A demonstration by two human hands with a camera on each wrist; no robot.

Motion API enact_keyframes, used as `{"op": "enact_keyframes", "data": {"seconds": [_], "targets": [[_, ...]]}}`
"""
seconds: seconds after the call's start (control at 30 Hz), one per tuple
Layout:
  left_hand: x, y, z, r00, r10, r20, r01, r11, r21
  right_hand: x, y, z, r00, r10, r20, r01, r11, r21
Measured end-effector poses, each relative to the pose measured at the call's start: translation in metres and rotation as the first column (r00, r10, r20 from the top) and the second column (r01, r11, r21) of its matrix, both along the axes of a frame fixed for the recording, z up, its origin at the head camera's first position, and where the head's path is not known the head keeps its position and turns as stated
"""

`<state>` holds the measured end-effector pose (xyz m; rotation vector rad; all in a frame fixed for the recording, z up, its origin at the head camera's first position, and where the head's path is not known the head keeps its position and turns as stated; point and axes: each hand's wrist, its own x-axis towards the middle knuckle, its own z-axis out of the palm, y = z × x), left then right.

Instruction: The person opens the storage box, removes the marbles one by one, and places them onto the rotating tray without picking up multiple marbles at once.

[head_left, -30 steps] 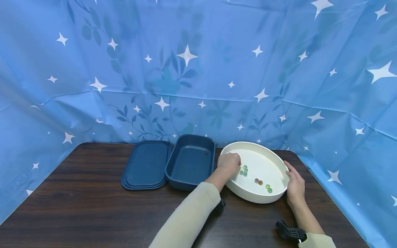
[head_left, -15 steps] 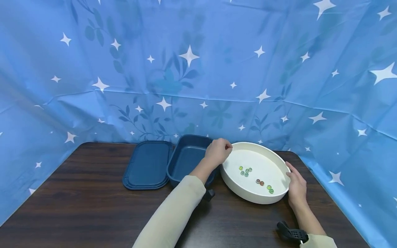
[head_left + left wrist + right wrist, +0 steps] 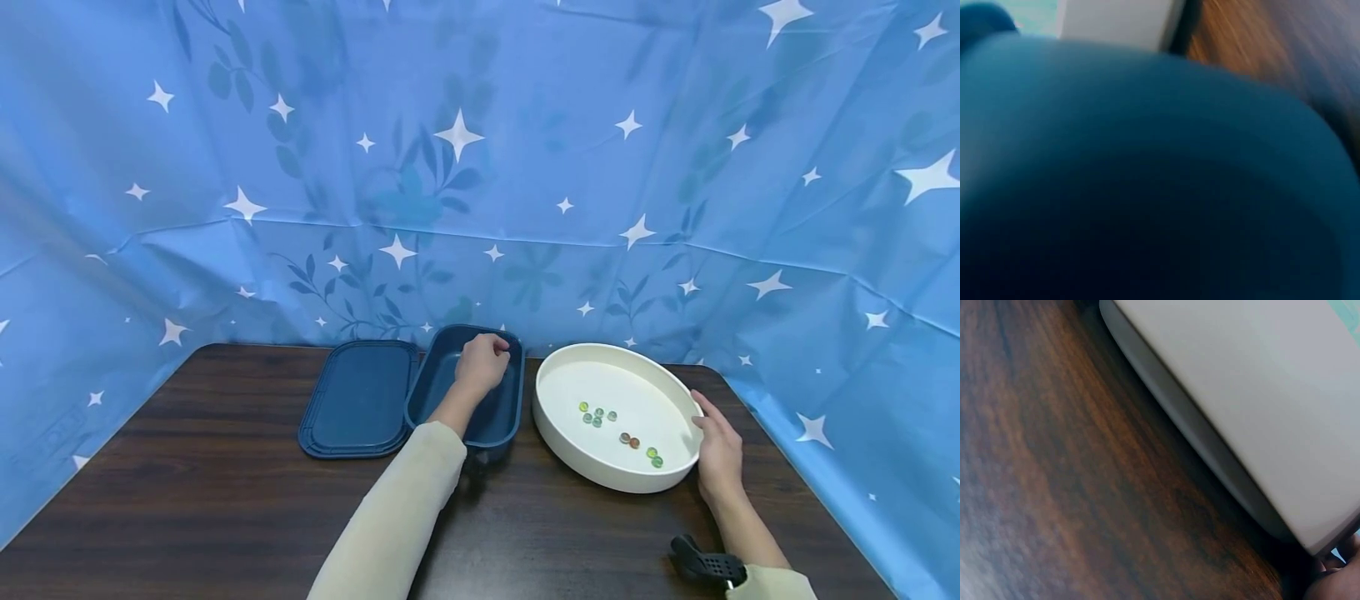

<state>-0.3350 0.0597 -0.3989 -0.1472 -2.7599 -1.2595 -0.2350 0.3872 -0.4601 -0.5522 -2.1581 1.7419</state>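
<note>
My left hand (image 3: 482, 363) is over the dark blue rectangular box (image 3: 495, 429), its fingers curled and fingertips drawn together. I cannot tell whether anything is between them. The box's wall (image 3: 1147, 94) fills most of the left wrist view, blurred. To the right, a shallow round white dish (image 3: 615, 358) contains several glass marbles: a loose green group (image 3: 597, 422), a reddish-brown one (image 3: 634, 443) beside another marble, and two green ones (image 3: 657, 462) near the front. My right hand (image 3: 720, 450) grips the dish's right rim; a bit of it (image 3: 1338, 581) shows in the right wrist view.
A flat dark blue lid (image 3: 360, 400) lies left of the box, close against it. The dark wood table (image 3: 225, 483) ends at a back edge near box and dish. A blue star-patterned cloth (image 3: 525, 167) hangs behind. Each wrist wears a black device (image 3: 705, 567).
My left hand has moved left from inside the dish, across its rim, to over the box. One marble in the green group has rolled slightly right. The right hand has stayed at the rim.
</note>
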Motion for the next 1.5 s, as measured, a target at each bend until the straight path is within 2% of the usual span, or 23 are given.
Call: {"op": "enact_keyframes", "data": {"seconds": [0.17, 0.33, 0.57, 0.7, 0.87, 1.0, 1.33, 1.5], "targets": [[-0.001, -0.005, -0.01, 0.999, 0.006, 0.044, -0.006, 1.0, -0.011, 0.0, 0.001, -0.001, 1.0, 0.005, -0.007, -0.005, 1.0, 0.01], [-0.003, -0.008, -0.017, 0.993, -0.026, 0.119, 0.031, 0.999, -0.037, 0.0, 0.001, 0.0, 1.0, -0.004, -0.004, 0.004, 1.0, 0.011], [-0.006, -0.009, -0.022, 0.956, -0.143, 0.258, 0.166, 0.984, -0.069, -0.001, 0.001, -0.001, 1.0, 0.004, -0.011, -0.003, 1.0, 0.002], [-0.008, -0.008, -0.024, 0.942, -0.203, 0.268, 0.237, 0.967, -0.099, -0.001, 0.002, -0.001, 1.0, -0.004, -0.006, 0.004, 1.0, 0.005], [-0.01, -0.003, -0.027, 0.947, -0.245, 0.208, 0.284, 0.942, -0.181, -0.002, 0.002, -0.001, 1.0, 0.003, 0.001, -0.003, 1.0, 0.011], [-0.01, -0.001, -0.028, 0.955, -0.238, 0.178, 0.274, 0.936, -0.221, -0.001, 0.001, 0.0, 1.0, 0.004, 0.003, -0.004, 1.0, 0.018], [-0.007, -0.004, -0.024, 0.968, -0.151, 0.2, 0.187, 0.967, -0.176, 0.0, 0.001, 0.0, 1.0, 0.001, -0.009, -0.001, 1.0, 0.027], [-0.006, -0.004, -0.024, 0.974, -0.115, 0.198, 0.15, 0.974, -0.173, 0.0, 0.001, 0.0, 1.0, 0.004, -0.006, -0.004, 1.0, 0.021]]}}
